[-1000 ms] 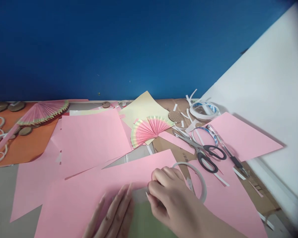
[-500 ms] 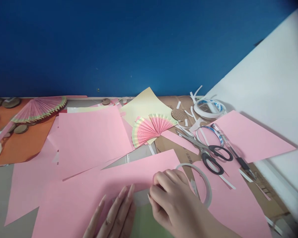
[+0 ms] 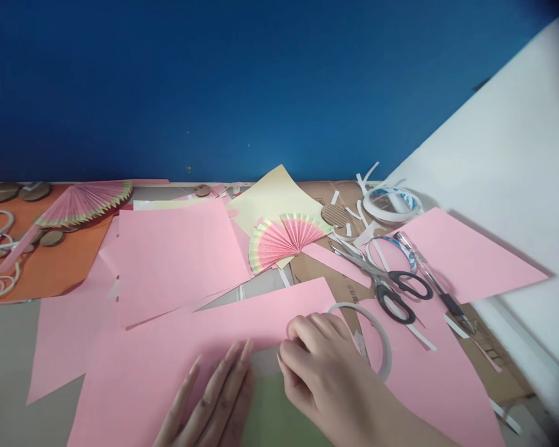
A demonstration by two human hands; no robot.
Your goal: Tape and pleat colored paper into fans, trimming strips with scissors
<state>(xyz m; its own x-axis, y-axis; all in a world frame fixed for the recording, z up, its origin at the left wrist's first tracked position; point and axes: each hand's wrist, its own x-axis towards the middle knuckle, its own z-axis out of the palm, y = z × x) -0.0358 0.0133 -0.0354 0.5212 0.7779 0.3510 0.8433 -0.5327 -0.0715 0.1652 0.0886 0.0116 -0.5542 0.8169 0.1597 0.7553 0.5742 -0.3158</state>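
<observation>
No words or numbers can be read anywhere here. The brown cardboard [image 3: 350, 288] has a little line of dark print on it, but it is too small and blurry to make out. The white tape roll [image 3: 391, 219] at the back has some blue marks on it, and those are too tiny to read as well

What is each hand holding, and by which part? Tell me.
The right hand pinches the pink sheet at its near edge. The left hand grips nothing; it lies flat on that sheet.
</observation>
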